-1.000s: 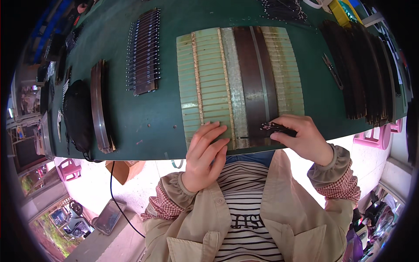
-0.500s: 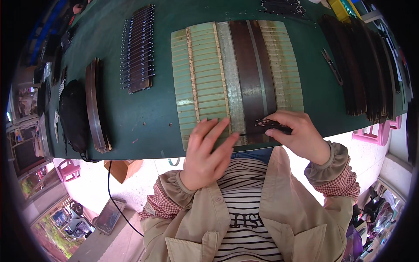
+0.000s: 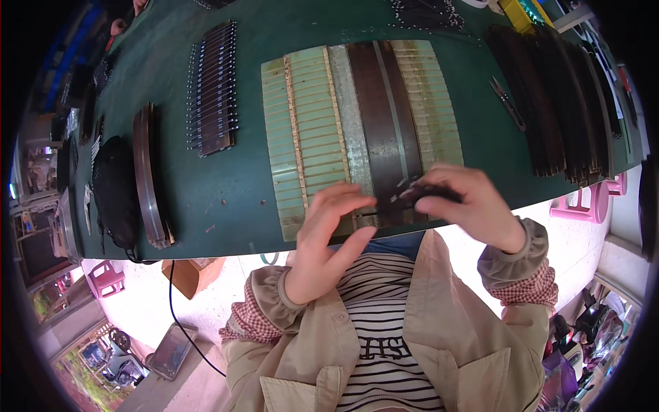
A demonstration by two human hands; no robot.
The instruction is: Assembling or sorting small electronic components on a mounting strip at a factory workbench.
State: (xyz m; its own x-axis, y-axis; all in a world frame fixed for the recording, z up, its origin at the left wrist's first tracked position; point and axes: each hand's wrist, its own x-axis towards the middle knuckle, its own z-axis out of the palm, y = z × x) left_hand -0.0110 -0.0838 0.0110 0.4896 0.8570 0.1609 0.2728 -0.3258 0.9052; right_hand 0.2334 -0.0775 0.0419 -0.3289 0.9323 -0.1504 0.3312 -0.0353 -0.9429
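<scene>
In front of me lies a pale green grooved board (image 3: 274,130) with crosswise slots. A dark brown strip (image 3: 364,103) with a thin grey line runs down it. My right hand (image 3: 477,206) is closed around a bundle of thin dark pieces with light tips (image 3: 443,192), over the strip's near end. What these pieces are, I cannot make out. Beside it, my left hand (image 3: 326,230) is over the board's near edge, fingers bent and thumb held apart, with nothing visible in it.
Left of the board is a brown strip set with a row of light-tipped dark pieces (image 3: 213,89). Farther left lie curved brown strips (image 3: 147,178) and a black bag (image 3: 115,189). Tweezers (image 3: 506,103) and stacked dark strips (image 3: 549,103) are at right; a yellow bin (image 3: 518,15) stands behind.
My left hand's thumb has swung away from its fingers. The right hand has shifted slightly, its bundle now blurred near the left fingertips. The whole view has tilted a little.
</scene>
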